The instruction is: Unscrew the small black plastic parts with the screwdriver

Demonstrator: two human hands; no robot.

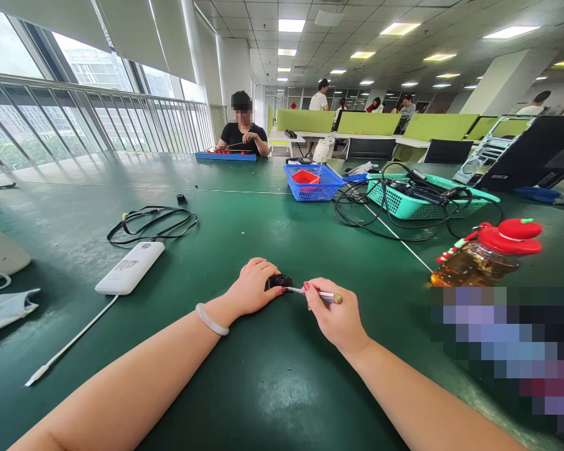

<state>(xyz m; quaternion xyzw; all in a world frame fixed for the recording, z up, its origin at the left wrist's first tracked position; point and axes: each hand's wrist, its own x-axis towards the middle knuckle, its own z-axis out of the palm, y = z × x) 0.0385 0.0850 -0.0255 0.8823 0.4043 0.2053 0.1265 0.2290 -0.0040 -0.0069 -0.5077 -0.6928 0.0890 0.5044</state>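
On the green table, my left hand is closed round a small black block with a speckled top. The thumb presses its near side while the fingers cover its left part. My right hand pinches a slim screwdriver with a pale handle and a tan end. Its thin metal shaft points left, and the tip meets or lies very near the block's right side, close to my left thumb. I cannot make out the exact contact at the tip.
A white power bank and a coiled black cable lie to the left. Beyond are a blue basket, a teal basket with cables, and a red-lidded bottle at right. Another person sits across the table.
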